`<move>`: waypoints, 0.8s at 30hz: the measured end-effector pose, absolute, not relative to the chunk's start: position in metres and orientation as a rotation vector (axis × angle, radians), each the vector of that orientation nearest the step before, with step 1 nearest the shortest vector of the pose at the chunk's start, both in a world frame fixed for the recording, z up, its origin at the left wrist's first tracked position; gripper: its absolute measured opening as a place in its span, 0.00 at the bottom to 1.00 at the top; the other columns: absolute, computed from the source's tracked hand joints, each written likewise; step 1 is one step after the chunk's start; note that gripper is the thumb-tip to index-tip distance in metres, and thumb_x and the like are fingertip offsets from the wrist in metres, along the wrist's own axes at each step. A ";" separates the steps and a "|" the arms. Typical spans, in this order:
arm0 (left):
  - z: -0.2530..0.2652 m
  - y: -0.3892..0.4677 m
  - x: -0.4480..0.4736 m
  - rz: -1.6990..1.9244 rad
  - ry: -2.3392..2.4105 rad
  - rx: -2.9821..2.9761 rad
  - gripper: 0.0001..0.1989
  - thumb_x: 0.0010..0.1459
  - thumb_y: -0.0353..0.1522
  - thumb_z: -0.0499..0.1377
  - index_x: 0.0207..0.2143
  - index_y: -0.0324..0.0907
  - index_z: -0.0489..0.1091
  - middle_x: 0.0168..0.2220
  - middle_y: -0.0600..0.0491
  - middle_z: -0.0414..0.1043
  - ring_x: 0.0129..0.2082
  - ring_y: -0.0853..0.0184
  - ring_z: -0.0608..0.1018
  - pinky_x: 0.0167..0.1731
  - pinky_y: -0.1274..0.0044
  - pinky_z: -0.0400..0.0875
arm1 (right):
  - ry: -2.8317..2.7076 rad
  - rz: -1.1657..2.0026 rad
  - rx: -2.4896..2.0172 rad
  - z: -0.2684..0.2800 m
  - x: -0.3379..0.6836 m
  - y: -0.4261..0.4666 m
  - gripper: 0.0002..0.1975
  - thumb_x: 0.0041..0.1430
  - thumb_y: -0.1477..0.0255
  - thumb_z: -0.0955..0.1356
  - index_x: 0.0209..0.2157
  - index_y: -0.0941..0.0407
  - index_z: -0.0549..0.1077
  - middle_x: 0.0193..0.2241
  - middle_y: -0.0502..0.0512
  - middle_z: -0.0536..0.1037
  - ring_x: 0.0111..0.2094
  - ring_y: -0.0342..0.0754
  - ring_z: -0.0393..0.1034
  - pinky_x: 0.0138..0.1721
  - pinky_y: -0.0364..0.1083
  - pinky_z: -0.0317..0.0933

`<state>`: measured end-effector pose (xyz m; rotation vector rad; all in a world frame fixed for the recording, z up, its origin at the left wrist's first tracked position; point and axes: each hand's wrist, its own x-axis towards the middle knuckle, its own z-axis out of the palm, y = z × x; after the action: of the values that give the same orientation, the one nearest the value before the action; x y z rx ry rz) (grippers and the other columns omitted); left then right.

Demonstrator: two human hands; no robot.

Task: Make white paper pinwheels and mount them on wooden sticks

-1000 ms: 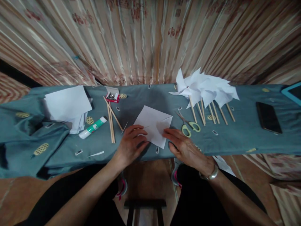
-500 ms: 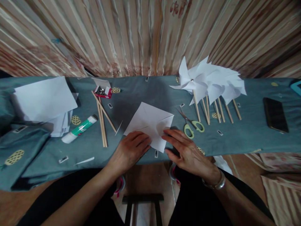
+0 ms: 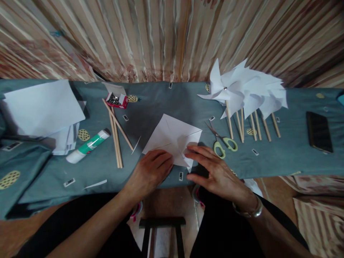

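Note:
A white paper square (image 3: 168, 130) with cuts running in from its corners lies on the cloth in front of me. My left hand (image 3: 154, 166) is at its lower left edge, fingers together and curled over the paper; the thumb is hidden. The fingertips of my right hand (image 3: 211, 166) touch the paper's right side, with the thumb held apart below. Near the lower right corner a cut flap stands slightly away from the rest. A pair of scissors (image 3: 219, 136) with green handles lies just right of the paper, blades parted.
Several paper pinwheels (image 3: 227, 89) on wooden sticks lie at the back right, a black phone (image 3: 319, 131) beyond them. Leftward are loose wooden sticks (image 3: 116, 139), a red box (image 3: 117, 101) of small metal pieces, a glue stick (image 3: 88, 146) and stacked paper (image 3: 44, 105).
The flap at the paper's lower right has parted from the rest, and a gap now shows there. Both hands stay at the paper. The whole view has shifted slightly.

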<state>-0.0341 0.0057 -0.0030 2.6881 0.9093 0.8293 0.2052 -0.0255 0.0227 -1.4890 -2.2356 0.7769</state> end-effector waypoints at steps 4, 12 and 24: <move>-0.002 0.006 -0.034 0.817 0.924 2.689 0.07 0.65 0.27 0.56 0.40 0.36 0.75 0.39 0.47 0.80 0.42 0.61 0.79 0.42 0.68 0.79 | -1.989 0.898 -1.476 0.020 0.196 -0.020 0.10 0.61 0.70 0.70 0.45 0.50 0.77 0.56 0.57 0.75 0.59 0.56 0.67 0.60 0.60 0.61; -0.003 0.005 -0.032 0.888 0.941 2.631 0.06 0.64 0.28 0.57 0.41 0.35 0.73 0.38 0.46 0.79 0.40 0.60 0.79 0.42 0.68 0.79 | -1.707 0.940 -1.466 0.013 0.177 -0.008 0.03 0.59 0.72 0.71 0.33 0.50 0.78 0.52 0.55 0.77 0.56 0.54 0.69 0.59 0.58 0.62; -0.007 0.005 -0.036 0.859 0.913 2.603 0.11 0.64 0.27 0.56 0.48 0.37 0.72 0.41 0.46 0.79 0.43 0.59 0.79 0.44 0.67 0.78 | -1.830 0.637 -1.583 0.006 0.158 0.004 0.04 0.60 0.74 0.69 0.32 0.53 0.77 0.54 0.59 0.74 0.57 0.55 0.67 0.59 0.59 0.61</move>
<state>-0.0356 0.0052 -0.0072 2.6029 0.9129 0.8587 0.1584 0.0045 0.0058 -1.5835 -1.8303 0.6368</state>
